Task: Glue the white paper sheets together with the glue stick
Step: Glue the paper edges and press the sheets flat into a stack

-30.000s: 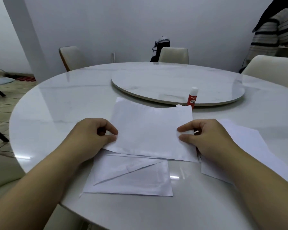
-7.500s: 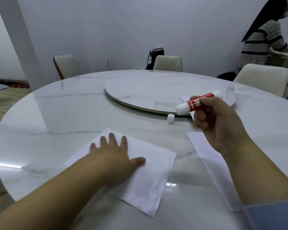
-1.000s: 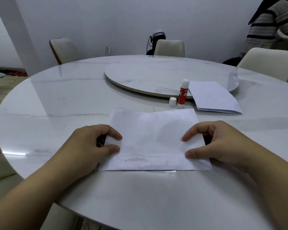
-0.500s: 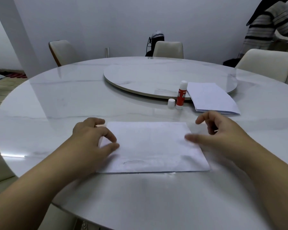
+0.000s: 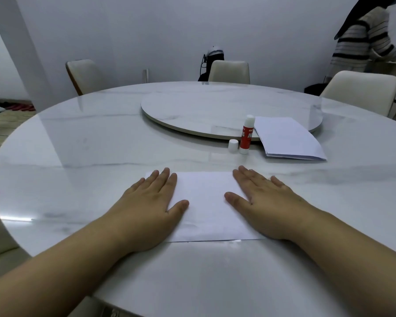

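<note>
Hands — left hand (image 5: pixel 150 203), right hand (image 5: pixel 264 203) — now flat on the paper (image 5: pixel 206 205), pinching grip released, holding nothing.

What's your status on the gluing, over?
Left hand and right hand flat, pressing white paper. Glue stick upright, uncapped, cap beside it. Nothing obstructing.

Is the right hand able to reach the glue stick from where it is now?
Probably yes. The right hand lies flat on the white sheet; the glue stick stands upright just beyond it, with only bare table between.
</note>
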The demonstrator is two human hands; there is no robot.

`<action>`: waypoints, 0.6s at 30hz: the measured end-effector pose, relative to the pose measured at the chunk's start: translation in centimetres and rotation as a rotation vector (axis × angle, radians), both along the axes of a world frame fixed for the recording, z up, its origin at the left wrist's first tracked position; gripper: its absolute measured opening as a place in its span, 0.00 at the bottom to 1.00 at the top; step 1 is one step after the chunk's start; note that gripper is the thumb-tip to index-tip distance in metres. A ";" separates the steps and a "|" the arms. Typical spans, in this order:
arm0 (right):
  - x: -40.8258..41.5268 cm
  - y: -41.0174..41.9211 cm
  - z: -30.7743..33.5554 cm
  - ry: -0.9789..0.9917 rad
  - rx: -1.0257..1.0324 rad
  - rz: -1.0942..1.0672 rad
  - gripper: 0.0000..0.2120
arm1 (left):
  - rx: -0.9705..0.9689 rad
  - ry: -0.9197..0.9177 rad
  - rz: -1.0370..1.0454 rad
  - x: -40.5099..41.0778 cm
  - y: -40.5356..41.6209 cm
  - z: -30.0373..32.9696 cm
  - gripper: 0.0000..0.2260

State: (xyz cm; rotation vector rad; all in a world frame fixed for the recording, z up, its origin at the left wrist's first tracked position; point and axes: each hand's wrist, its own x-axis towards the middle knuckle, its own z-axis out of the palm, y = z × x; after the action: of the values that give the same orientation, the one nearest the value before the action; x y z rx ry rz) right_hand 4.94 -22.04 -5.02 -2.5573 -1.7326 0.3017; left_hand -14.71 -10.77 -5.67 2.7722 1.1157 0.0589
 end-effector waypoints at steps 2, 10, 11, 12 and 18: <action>0.1 -0.1 0.1 -0.038 -0.020 -0.034 0.32 | -0.004 0.006 0.002 0.0 0.0 0.1 0.30; 2.7 -0.2 0.7 0.165 0.400 -0.477 0.20 | -0.054 0.012 -0.023 0.1 -0.2 0.7 0.29; 3.3 0.1 1.5 0.396 0.566 -0.594 0.13 | -0.059 0.016 -0.022 0.2 -0.2 0.8 0.29; 4.2 0.5 2.2 0.652 0.718 -0.700 0.09 | -0.065 0.021 -0.028 0.3 -0.3 0.9 0.29; 6.9 3.8 3.6 1.344 1.023 -0.992 0.08 | -0.104 0.030 -0.033 1.9 -0.2 1.0 0.30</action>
State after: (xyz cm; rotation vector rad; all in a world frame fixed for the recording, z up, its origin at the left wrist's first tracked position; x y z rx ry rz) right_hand 11.82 -18.28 -1.38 -1.3898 0.0084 0.6032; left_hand -12.83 -10.99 -4.66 2.7067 1.0484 -0.0429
